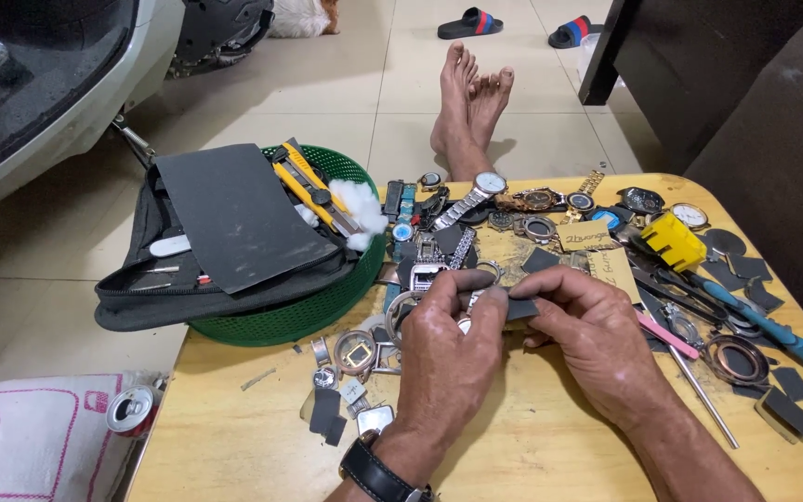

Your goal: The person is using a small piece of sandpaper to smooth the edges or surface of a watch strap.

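Note:
My left hand (446, 349) and my right hand (592, 330) meet over the middle of a yellow wooden table (234, 446). Together they pinch a small dark grey strip of sandpaper (513, 307). A metal watch part shows under my left fingers, mostly hidden. A black watch sits on my left wrist (378, 474). Around the hands lie several watches, cases (357, 351) and bezel rings (734, 358).
A green basket (309, 311) at the table's left holds a black zip pouch, a sandpaper sheet (234, 214), a yellow utility knife (313, 191) and cotton wool. Blue-handled pliers (773, 330), a yellow block (673, 240) and sandpaper scraps lie right. A can (132, 409) stands left; my bare feet (468, 102) rest on the tiled floor.

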